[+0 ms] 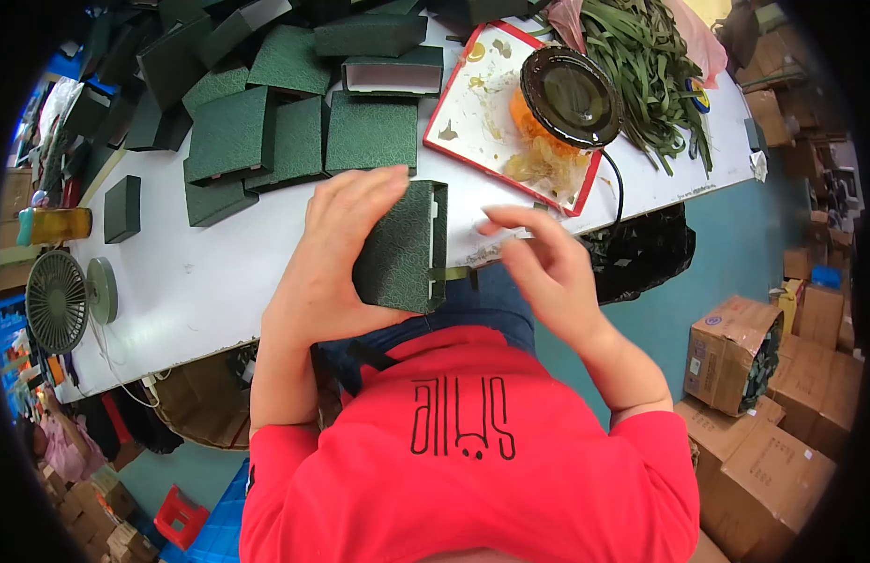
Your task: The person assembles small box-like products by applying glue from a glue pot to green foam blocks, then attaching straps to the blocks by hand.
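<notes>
A dark green, leather-textured box [394, 253] is gripped in my left hand [327, 258], with the fingers over its far edge and the thumb along its near edge. Its right side is open and shows a pale inner edge. A short green ribbon [455, 274] sticks out from that side, near the lower corner. My right hand [552, 277] hovers to the right of the box, apart from it. Its fingers are loosely bent and separated, and nothing shows between them.
Many green boxes [289, 61] are piled at the back left. A red-edged board [458, 117] carries a glue-stained pot with a dark round rim [571, 97]. Green ribbons [641, 70] heap behind it. A small fan [57, 300] stands left; cartons [772, 469] stack right.
</notes>
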Motion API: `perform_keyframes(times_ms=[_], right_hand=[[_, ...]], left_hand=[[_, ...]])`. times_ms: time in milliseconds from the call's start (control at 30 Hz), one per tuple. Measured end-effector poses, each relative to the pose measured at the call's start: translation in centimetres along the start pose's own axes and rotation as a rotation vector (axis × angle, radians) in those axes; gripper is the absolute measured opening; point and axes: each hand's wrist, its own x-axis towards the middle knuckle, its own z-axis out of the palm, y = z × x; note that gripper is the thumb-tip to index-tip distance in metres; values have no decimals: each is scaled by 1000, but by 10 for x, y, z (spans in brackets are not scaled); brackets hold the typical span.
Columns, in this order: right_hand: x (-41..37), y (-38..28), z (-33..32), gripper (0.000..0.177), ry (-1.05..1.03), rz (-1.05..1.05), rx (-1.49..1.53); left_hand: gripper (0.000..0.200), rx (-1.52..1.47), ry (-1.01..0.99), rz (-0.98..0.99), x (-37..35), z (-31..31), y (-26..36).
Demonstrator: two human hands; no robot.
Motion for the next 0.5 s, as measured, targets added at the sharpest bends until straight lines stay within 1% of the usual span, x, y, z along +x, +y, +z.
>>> perform_keyframes(times_ms=[33, 100, 133, 167, 233, 333, 433, 467, 500], right_hand=[[-6, 1, 2, 22, 66, -79, 9], [-17, 15, -4, 24, -152, -177, 104], [-20, 15, 1, 30, -268, -65, 108], [-21, 10, 1, 34, -402, 281, 153], [-14, 17, 12, 37, -459, 364, 269], [-18, 31, 21, 38, -131, 289, 753], [-15, 30, 8, 40, 199, 219, 962], [-16, 35, -2, 35, 215, 158, 1028], [-15, 35, -9, 35, 281, 142, 1022]], left_hand=[[98, 20, 18, 10, 1, -1, 0], [99, 56, 52, 28, 2, 0, 0], [99, 72, 55, 40, 2, 1, 1], [98, 83, 57, 54, 4, 2, 2], [98, 89, 46, 80, 6, 6, 6], [97, 75, 32, 107, 4, 12, 9], [100, 86, -2, 33, -3, 5, 11], [103, 92, 3, 37, -6, 3, 9], [106, 135, -15, -39, -10, -1, 11]])
